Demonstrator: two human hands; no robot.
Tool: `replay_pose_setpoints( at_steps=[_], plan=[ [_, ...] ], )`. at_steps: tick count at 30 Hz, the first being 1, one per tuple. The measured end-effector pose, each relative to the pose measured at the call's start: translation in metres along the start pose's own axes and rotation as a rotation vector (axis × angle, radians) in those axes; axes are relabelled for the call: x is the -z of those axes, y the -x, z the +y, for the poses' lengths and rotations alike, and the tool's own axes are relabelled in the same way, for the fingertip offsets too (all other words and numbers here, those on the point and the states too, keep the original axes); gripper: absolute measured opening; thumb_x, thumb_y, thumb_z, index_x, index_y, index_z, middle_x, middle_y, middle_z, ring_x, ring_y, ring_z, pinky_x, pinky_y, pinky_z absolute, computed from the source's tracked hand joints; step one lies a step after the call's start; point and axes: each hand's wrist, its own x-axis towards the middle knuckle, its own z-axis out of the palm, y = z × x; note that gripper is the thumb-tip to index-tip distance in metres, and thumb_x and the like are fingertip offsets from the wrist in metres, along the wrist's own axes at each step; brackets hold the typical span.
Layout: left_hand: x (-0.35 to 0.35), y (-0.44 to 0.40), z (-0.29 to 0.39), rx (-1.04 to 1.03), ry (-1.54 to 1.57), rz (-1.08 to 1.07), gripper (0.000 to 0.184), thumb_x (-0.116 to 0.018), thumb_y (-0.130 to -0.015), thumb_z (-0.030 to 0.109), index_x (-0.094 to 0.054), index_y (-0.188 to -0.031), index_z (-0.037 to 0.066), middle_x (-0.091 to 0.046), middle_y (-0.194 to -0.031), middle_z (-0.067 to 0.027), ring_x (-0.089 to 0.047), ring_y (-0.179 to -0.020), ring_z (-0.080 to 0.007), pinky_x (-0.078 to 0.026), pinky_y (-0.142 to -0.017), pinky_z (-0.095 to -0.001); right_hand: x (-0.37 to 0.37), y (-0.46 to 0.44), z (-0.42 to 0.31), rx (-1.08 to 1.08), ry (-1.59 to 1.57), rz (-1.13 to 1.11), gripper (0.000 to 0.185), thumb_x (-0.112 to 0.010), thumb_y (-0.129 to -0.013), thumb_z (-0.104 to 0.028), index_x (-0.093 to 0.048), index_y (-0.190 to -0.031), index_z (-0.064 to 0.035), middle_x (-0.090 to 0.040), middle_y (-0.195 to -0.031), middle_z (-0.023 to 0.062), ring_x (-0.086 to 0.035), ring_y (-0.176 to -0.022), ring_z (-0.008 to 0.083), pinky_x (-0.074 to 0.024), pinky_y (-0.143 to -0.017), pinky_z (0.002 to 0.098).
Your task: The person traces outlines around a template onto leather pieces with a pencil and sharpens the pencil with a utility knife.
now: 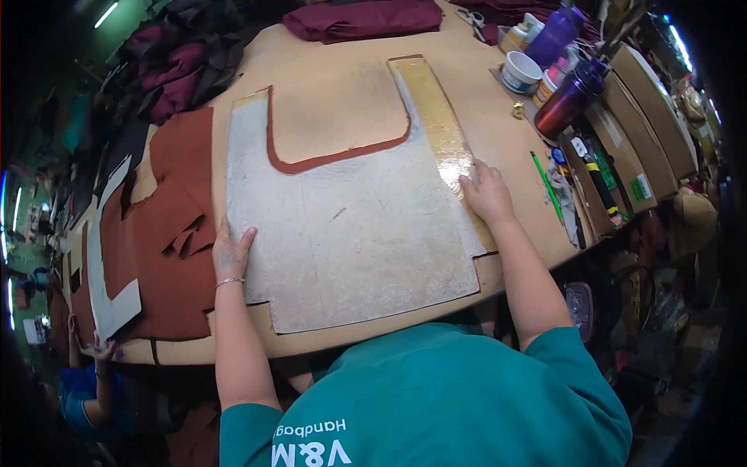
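Observation:
A large grey-white pattern board [350, 226] with a U-shaped cutout and yellowish tape along its right arm lies in front of me. Reddish-brown material [342, 154] peeks out beneath it around the cutout. My left hand [232, 253] grips the board's left edge, thumb on top and some fingers hidden. On the opposite side, my right hand [489, 194] holds the right edge by the taped strip, its fingertips partly out of sight.
Left lies a cut reddish-brown sheet [167, 249] beside a pale template [99, 265], where another person's hand [105, 350] works. Folded maroon fabric [362, 19] sits at the back. Right are a metallic bottle [572, 97], a white tub [520, 71], a green pencil [546, 187] and cardboard [622, 132].

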Motion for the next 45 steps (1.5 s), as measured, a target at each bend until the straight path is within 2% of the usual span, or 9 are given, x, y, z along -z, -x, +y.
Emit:
replay_pose_setpoints(
  at_steps=[3,11,14,20,25,28,31,40,45],
  plan=[
    [-0.007,0.001,-0.009,-0.106,-0.051,0.091,0.063,-0.066,-0.074,0.025,-0.039,-0.125,-0.002,-0.055,-0.108,-0.0254,-0.054,-0.099,-0.0365,-0.043,-0.085,-0.0364,-0.004,0.002,0.007,0.065,-0.113,0.079,0.05,-0.058,-0.078,-0.032,-0.046,-0.118,-0.0029,-0.053,-0.105,0.0221,-0.051,-0.099,0.0357,-0.0417,-0.085,0.0403],
    [-0.015,-0.004,-0.012,-0.081,-0.119,0.1,0.066,-0.067,-0.073,0.033,-0.042,-0.121,-0.004,-0.056,-0.098,-0.0285,-0.056,-0.093,-0.0386,-0.044,-0.081,-0.0388,-0.004,0.003,0.007,0.072,-0.032,0.079,0.048,-0.058,-0.078,-0.031,-0.048,-0.117,-0.0027,-0.053,-0.098,0.023,-0.052,-0.094,0.037,-0.0426,-0.082,0.0396],
    [-0.008,-0.002,0.003,0.057,-0.157,0.021,0.066,-0.066,-0.073,0.036,-0.043,-0.121,-0.003,-0.053,-0.109,-0.028,-0.053,-0.1,-0.0386,-0.043,-0.085,-0.0385,-0.005,0.0,0.006,0.079,0.057,0.042,0.048,-0.058,-0.079,-0.031,-0.049,-0.116,-0.0017,-0.053,-0.096,0.0241,-0.052,-0.091,0.0379,-0.0431,-0.081,0.0401],
    [-0.008,-0.005,-0.002,0.102,-0.298,0.009,0.071,-0.067,-0.07,0.041,-0.044,-0.121,-0.003,-0.054,-0.104,-0.0297,-0.054,-0.097,-0.0394,-0.043,-0.084,-0.039,-0.003,-0.004,0.001,0.017,0.155,-0.002,0.055,-0.056,-0.079,-0.039,-0.049,-0.119,-0.0019,-0.053,-0.097,0.0254,-0.052,-0.093,0.0389,-0.0428,-0.082,0.0408],
    [0.013,-0.014,-0.024,-0.055,-0.08,-0.209,0.072,-0.07,-0.065,0.038,-0.045,-0.121,0.0,-0.055,-0.098,-0.0288,-0.054,-0.094,-0.038,-0.043,-0.084,-0.0367,-0.01,-0.019,0.023,0.063,0.132,-0.053,0.057,-0.056,-0.079,-0.044,-0.05,-0.119,-0.0032,-0.055,-0.099,0.0272,-0.053,-0.096,0.0387,-0.042,-0.085,0.0404],
    [0.017,-0.014,-0.025,-0.096,-0.21,-0.194,0.073,-0.071,-0.064,0.037,-0.044,-0.121,-0.001,-0.057,-0.096,-0.0273,-0.055,-0.093,-0.036,-0.043,-0.084,-0.0362,-0.009,-0.02,0.023,0.08,0.129,-0.052,0.056,-0.055,-0.08,-0.044,-0.052,-0.118,-0.003,-0.056,-0.1,0.0281,-0.054,-0.098,0.0381,-0.0416,-0.086,0.0402],
    [0.021,-0.021,-0.023,-0.024,-0.151,-0.358,0.083,-0.074,-0.062,0.041,-0.04,-0.125,0.002,-0.049,-0.109,-0.0283,-0.047,-0.107,-0.0357,-0.038,-0.093,-0.0349,-0.008,-0.019,0.02,0.067,0.165,-0.055,0.056,-0.055,-0.08,-0.043,-0.051,-0.118,-0.0016,-0.056,-0.101,0.0282,-0.054,-0.099,0.0378,-0.0415,-0.087,0.04],
    [0.016,-0.014,-0.024,-0.057,-0.177,-0.24,0.075,-0.074,-0.063,0.039,-0.045,-0.118,-0.003,-0.053,-0.105,-0.0265,-0.051,-0.103,-0.0362,-0.042,-0.088,-0.0353,-0.007,-0.02,0.018,0.079,0.212,-0.049,0.056,-0.053,-0.081,-0.042,-0.052,-0.115,0.003,-0.055,-0.106,0.0274,-0.053,-0.104,0.0359,-0.0406,-0.089,0.0377],
    [0.027,-0.016,-0.017,-0.105,-0.118,-0.289,0.065,-0.076,-0.062,0.033,-0.051,-0.109,-0.004,-0.057,-0.104,-0.0235,-0.054,-0.1,-0.033,-0.043,-0.087,-0.0358,-0.016,-0.022,0.026,0.12,0.164,0.014,0.056,-0.055,-0.079,-0.041,-0.052,-0.115,0.0021,-0.055,-0.104,0.0281,-0.053,-0.103,0.0378,-0.0412,-0.087,0.0404]
  ],
)
